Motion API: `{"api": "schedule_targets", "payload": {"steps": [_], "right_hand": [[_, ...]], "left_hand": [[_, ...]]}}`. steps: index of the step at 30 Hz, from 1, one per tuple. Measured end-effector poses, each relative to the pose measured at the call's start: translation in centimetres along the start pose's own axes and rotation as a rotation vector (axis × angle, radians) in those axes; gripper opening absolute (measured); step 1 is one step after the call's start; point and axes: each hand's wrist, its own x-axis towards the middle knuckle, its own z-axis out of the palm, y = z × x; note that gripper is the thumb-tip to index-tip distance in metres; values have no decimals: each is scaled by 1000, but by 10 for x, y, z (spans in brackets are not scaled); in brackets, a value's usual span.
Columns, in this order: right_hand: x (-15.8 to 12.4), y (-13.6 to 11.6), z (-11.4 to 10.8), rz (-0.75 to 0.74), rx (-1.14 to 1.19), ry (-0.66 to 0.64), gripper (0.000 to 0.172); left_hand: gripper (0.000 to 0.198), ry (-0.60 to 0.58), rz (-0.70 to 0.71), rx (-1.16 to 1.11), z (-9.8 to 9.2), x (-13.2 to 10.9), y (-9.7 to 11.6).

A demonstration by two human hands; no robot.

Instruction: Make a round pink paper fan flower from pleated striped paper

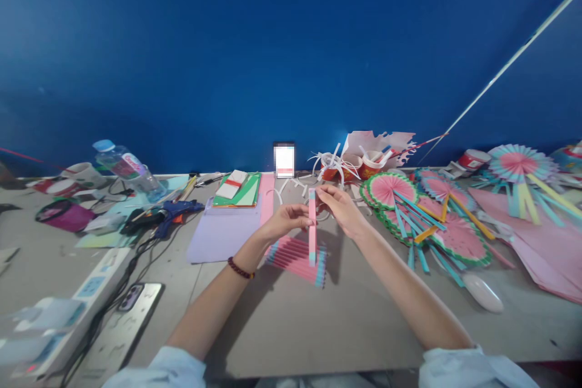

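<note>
A narrow folded paper strip [312, 236], pink with light blue ends, stands upright between my hands above the table. My left hand [291, 222] pinches its middle from the left side. At its top end, the fingers of my right hand [339, 206] are closed on it. Below the strip lies a pleated pink and light blue paper [295, 260], its folds spread out on the table and partly covered by my left hand and the strip. A beaded bracelet [240, 268] circles my left wrist.
Paper watermelon fans [391, 191] with coloured sticks lie at the right, near a white mouse [482, 293]. Purple sheets [222, 233] are left of centre. A blue glue gun [175, 215], power strip [86, 303], phone [130, 327] and bottle [130, 167] stand or lie farther left.
</note>
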Motion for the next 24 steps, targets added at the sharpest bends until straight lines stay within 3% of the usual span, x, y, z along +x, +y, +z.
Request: {"api": "schedule_targets", "payload": {"steps": [9,15,24], "right_hand": [[0,4,0,221,164,-279,33],[3,8,-12,268,159,-536,33],[2,3,-21,229,-138,-493,23]], "left_hand": [[29,201,191,-14,-12,6,1],[24,89,229,56,-18,1,9],[30,51,169,167,-26,-3,10]]}}
